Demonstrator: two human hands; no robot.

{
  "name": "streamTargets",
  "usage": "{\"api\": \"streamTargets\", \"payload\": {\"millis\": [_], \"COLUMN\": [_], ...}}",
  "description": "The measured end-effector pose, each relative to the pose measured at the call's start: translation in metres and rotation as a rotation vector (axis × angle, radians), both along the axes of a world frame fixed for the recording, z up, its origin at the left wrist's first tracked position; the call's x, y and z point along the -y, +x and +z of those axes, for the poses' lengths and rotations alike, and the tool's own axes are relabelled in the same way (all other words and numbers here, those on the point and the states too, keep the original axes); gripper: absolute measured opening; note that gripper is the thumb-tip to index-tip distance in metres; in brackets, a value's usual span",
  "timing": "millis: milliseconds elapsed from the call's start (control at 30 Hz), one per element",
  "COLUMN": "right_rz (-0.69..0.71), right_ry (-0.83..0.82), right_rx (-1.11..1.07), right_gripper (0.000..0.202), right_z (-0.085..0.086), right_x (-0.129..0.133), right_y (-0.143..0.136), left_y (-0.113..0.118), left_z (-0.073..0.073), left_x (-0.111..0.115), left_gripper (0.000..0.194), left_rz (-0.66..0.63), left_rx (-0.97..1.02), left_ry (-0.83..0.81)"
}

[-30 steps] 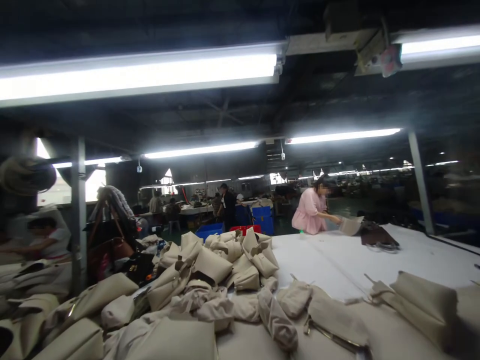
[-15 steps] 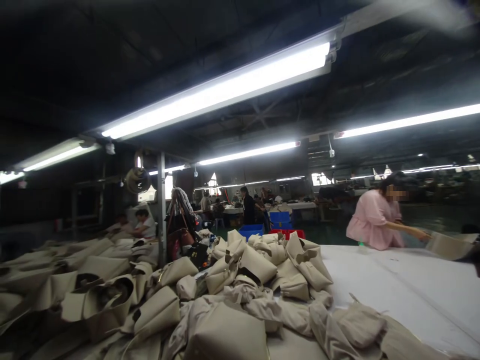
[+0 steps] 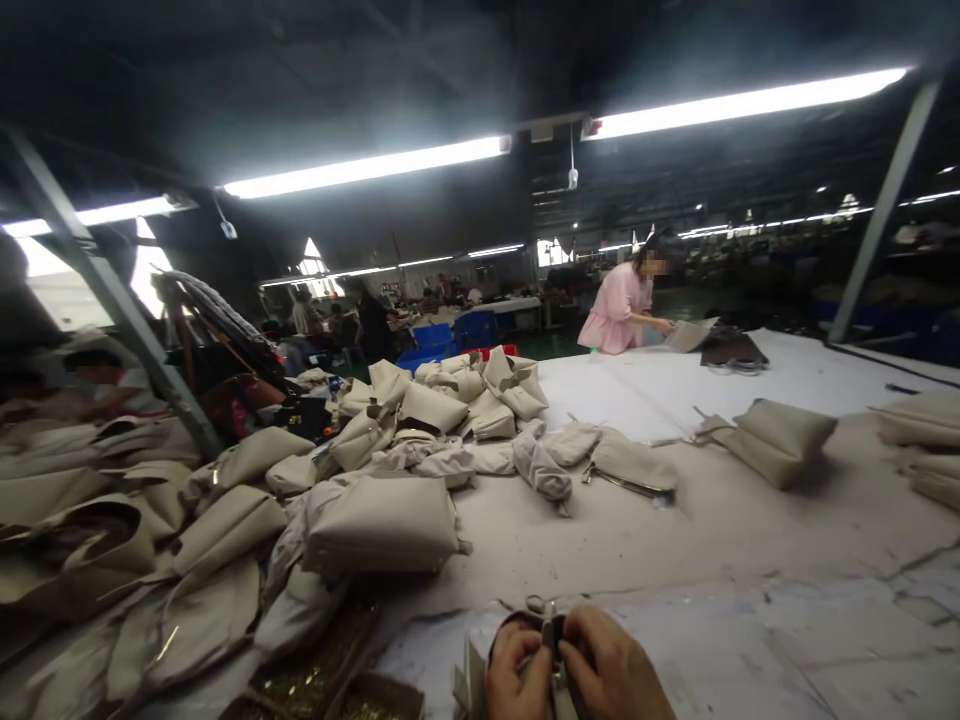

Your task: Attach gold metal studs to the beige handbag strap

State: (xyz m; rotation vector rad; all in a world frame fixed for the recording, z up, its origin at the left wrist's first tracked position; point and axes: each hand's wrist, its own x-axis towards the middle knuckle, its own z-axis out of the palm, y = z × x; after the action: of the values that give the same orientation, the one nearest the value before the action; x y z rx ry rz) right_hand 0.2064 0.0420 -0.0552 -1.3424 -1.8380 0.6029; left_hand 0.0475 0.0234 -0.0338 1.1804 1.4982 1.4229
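Across the white table (image 3: 675,540), newly in view at the near edge: left hand (image 3: 516,668) and right hand (image 3: 609,668), pressed together, pinching a small metal piece (image 3: 553,650).

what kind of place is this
Most likely a bag-making factory floor. Heaps of identical beige bags cover a long white worktable, other workers stand at further tables under strip lights, and blue crates sit behind.

Two hands (image 3: 577,665), dozens of beige bags (image 3: 384,525)
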Motion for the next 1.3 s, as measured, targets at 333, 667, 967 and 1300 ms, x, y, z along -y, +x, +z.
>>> {"api": "streamTargets", "payload": {"millis": [333,667,967,1300], "right_rz": [0.118,0.239,0.327,0.264], "right_ry": [0.443,0.224,0.322,0.377], "right_rx": [0.259,0.606,0.62,0.47], "right_gripper": [0.036,0.047,0.029,0.017], "right_z": [0.023,0.042,0.044,0.037], "right_x": [-0.016,-0.037,-0.042,-0.036], "right_y": [-0.022,-0.035,-0.041,-0.028], "left_y": [-0.011,-0.013,-0.03,-0.025], "left_z": [-0.028,-0.035,-0.032,-0.021], "left_x": [-0.004,0.001,0.003,0.004], "left_gripper": [0.068,0.061,0.067,0.068], "left_rz": [0.095,0.233,0.243,0.258], "left_rx": [0.232,0.206,0.228,0.197], "left_ry": [-0.076,-0.038,-0.089,-0.139]}}
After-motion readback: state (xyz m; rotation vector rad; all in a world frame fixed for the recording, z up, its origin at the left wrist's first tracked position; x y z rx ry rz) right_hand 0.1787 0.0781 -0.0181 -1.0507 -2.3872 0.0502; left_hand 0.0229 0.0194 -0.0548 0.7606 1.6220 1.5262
